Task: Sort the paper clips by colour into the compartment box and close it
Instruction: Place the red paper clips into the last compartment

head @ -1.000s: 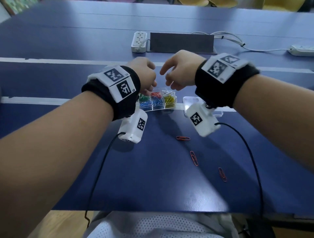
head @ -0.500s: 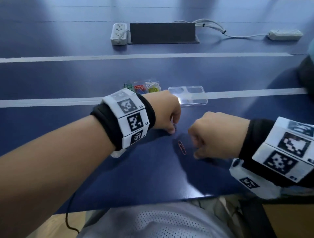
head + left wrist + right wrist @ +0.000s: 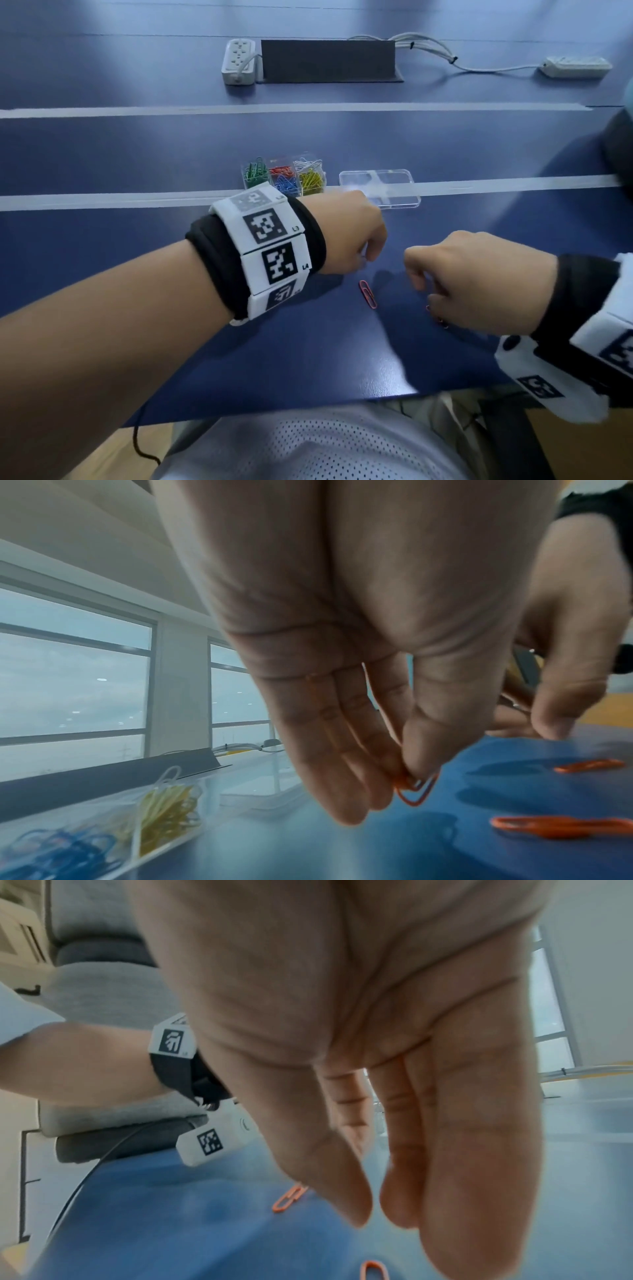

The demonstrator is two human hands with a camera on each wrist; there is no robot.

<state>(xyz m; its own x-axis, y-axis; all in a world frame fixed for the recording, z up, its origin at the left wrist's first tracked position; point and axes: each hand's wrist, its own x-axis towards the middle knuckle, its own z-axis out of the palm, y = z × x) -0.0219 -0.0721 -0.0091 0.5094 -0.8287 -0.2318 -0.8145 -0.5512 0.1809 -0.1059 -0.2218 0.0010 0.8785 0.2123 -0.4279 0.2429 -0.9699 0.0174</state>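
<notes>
My left hand [image 3: 394, 785] pinches a red paper clip [image 3: 416, 794] between thumb and fingers, just above the blue table [image 3: 308, 342]. Two more red clips lie on the table: one [image 3: 367, 294] between my hands, the other [image 3: 436, 317] partly hidden under my right hand [image 3: 421, 284]. The right hand's fingers [image 3: 445, 1150] point down with a small gap to the thumb and hold nothing. Beyond the left wrist stands the clear compartment box [image 3: 284, 174], holding green, red, blue, yellow and white clips. Its clear lid [image 3: 380, 186] lies to its right.
At the back of the table sit a white power strip [image 3: 238, 65], a dark flat panel [image 3: 329, 61] and a second power strip [image 3: 575, 66] with cables. Pale tape lines [image 3: 137, 198] cross the table. The near table edge [image 3: 342, 401] is close to my body.
Both hands have come back from the box to the loose red clips near the front edge. My left hand has picked one clip up; my right hand has dropped over another.
</notes>
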